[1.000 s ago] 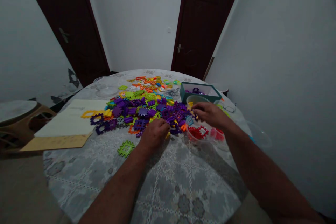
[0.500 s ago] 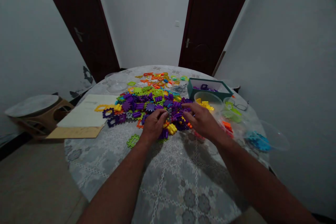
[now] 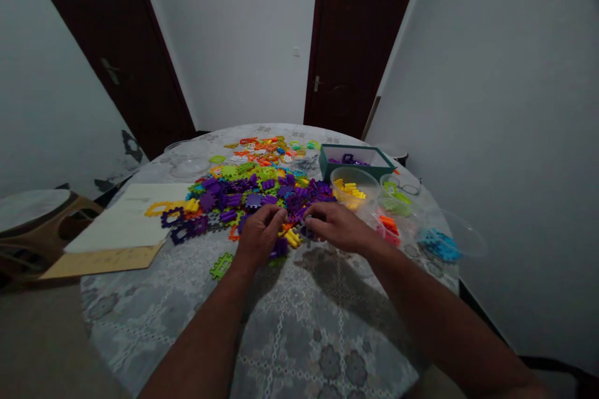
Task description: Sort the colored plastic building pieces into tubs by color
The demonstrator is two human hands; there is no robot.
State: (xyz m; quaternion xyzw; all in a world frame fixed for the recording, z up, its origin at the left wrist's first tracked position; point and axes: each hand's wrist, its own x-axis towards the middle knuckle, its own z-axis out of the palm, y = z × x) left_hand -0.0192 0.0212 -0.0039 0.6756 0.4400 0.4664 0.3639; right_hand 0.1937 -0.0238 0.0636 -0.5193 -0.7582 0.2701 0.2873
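My left hand (image 3: 258, 234) is over the near edge of a pile of plastic building pieces (image 3: 254, 201), mostly purple and green. Its thumb and fingers are pinched together; whatever is between them is too small to make out. Just to the right, my right hand (image 3: 339, 224) has its fingers curled, and a small grey building piece (image 3: 307, 219) shows at the fingertips. Below the gap between the hands lie yellow ridged pieces (image 3: 293, 237) and a purple piece (image 3: 279, 248). A green notched square (image 3: 221, 266) lies apart, left of my left forearm.
Clear tubs hold yellow pieces (image 3: 349, 191), red-orange pieces (image 3: 389, 228) and blue pieces (image 3: 440, 244) on the right. Behind them stands a green box (image 3: 384, 165) with purple pieces. White board (image 3: 126, 215) and brown card (image 3: 103, 262) lie left on the patterned tablecloth (image 3: 299, 324).
My right hand has come in closer to my left and its fingers have closed. The grey piece, before at my left fingertips, now shows at my right. The view has tilted up and turned right.
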